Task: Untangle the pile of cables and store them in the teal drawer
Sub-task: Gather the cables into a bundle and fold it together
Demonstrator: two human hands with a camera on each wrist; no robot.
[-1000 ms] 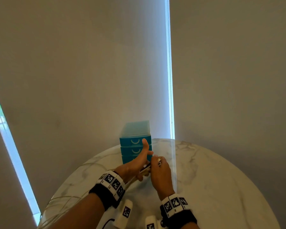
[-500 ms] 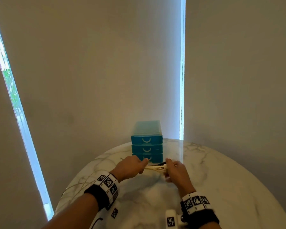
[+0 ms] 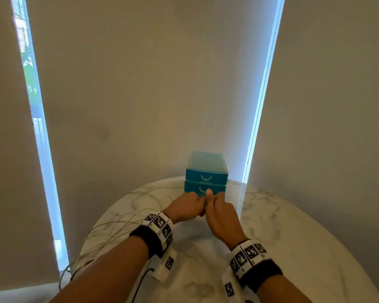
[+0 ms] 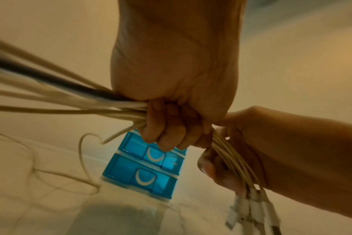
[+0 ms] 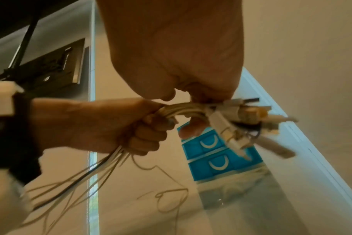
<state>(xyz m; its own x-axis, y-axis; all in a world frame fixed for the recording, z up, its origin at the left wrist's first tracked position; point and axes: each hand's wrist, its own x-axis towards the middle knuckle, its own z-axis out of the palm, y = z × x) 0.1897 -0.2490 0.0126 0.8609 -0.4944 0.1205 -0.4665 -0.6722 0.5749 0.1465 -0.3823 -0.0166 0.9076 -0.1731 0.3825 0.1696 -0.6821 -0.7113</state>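
Both hands together above the middle of the worktop (image 3: 293,226), just in front of the drawer unit (image 3: 206,173). Left hand (image 3: 185,207) fisted tight around the cables (image 4: 74,105): mostly white, one black. Loose lengths fanning out of that fist toward the left edge of the worktop, a few strands trailing over the edge. Right hand (image 3: 220,215) touching the left, thumb and fingers pinching the same bundle just behind the plugs (image 5: 241,117). Plug ends sticking out past the right hand's grip, splayed, mostly white, blurred in both wrist views. One thin strand (image 5: 171,197) looping loose on the worktop below the hands.

Drawer unit at the far edge of the worktop, against the window blind (image 3: 140,95); teal fronts with white curved handles, frosted top. Top two drawers visible from the head view and closed; lowest part hidden behind the hands there. Wrist views show two closed drawer fronts below the knuckles.

Tracking bands (image 3: 160,224) on both wrists.
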